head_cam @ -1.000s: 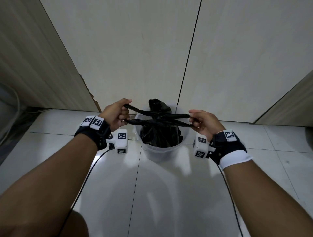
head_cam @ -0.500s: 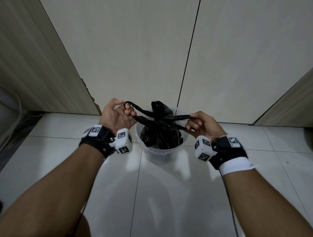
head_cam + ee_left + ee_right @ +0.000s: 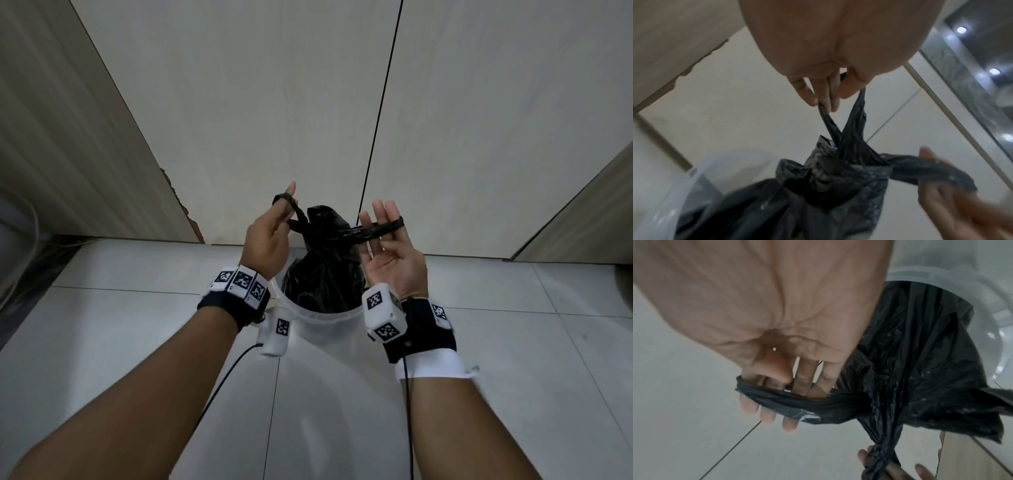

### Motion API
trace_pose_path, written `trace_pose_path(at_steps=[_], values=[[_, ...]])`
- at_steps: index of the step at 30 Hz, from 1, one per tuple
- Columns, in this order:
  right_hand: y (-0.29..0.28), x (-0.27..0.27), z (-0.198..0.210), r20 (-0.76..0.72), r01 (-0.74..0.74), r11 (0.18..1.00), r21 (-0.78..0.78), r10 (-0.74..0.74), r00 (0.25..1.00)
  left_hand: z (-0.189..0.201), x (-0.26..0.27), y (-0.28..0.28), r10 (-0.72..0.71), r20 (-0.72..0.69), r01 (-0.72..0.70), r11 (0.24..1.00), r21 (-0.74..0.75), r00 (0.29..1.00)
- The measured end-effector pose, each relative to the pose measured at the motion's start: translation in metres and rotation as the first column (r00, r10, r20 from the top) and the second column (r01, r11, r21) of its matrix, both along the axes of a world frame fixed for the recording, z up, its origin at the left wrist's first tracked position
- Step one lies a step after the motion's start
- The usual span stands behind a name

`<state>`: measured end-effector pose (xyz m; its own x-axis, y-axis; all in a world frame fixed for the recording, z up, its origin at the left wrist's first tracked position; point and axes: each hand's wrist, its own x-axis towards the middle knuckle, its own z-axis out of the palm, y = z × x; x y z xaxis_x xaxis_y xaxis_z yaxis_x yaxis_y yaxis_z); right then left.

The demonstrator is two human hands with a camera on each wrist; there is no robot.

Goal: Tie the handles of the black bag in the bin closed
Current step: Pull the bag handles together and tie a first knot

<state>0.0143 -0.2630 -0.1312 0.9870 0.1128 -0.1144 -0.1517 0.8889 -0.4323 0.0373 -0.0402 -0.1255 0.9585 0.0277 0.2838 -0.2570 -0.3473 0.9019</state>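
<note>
Head view puts your left hand (image 3: 265,240) and right hand (image 3: 390,253) at mid-frame, raised over the clear bin (image 3: 322,325) on the tiled floor (image 3: 137,342). Your left hand pinches one handle (image 3: 291,214) of the black bag (image 3: 322,274), the loop hooked over a raised finger. Your right hand is spread wide, palm up, with the other handle (image 3: 380,229) looped around its straight fingers. Both handles cross above the bag, which sits inside the bin.
</note>
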Motion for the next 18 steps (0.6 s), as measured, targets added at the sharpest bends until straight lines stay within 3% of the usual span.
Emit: trace_pose_path(at_steps=[2,5,9,11,16,18], values=[[0.000,0.003,0.005,0.008,0.024,0.988,-0.154,-0.023,1.000,0.001,0.002,0.002,0.108,0.056,-0.120,0.948,0.296,0.993],[0.007,0.009,0.012,0.009,0.119,0.924,-0.363,-0.124,0.992,0.005,0.006,0.001,0.155,0.128,-0.201,0.716,0.669,0.980],[0.017,0.024,0.010,0.035,0.269,0.739,-0.617,-0.315,0.948,0.013,0.018,-0.004,0.122,0.117,-0.162,0.490,0.856,0.986],[0.016,0.033,0.008,0.007,0.274,0.664,-0.696,-0.375,0.927,0.019,0.025,-0.005,0.149,0.080,-0.140,0.455,0.880,0.986],[0.018,0.045,0.013,0.040,0.198,0.353,-0.915,-0.409,0.912,0.022,0.040,-0.003,0.200,-0.091,-0.015,0.475,0.880,0.976],[0.015,0.053,0.012,0.020,0.136,0.266,-0.954,-0.397,0.918,0.017,0.046,0.000,0.219,-0.142,0.016,0.493,0.870,0.965]])
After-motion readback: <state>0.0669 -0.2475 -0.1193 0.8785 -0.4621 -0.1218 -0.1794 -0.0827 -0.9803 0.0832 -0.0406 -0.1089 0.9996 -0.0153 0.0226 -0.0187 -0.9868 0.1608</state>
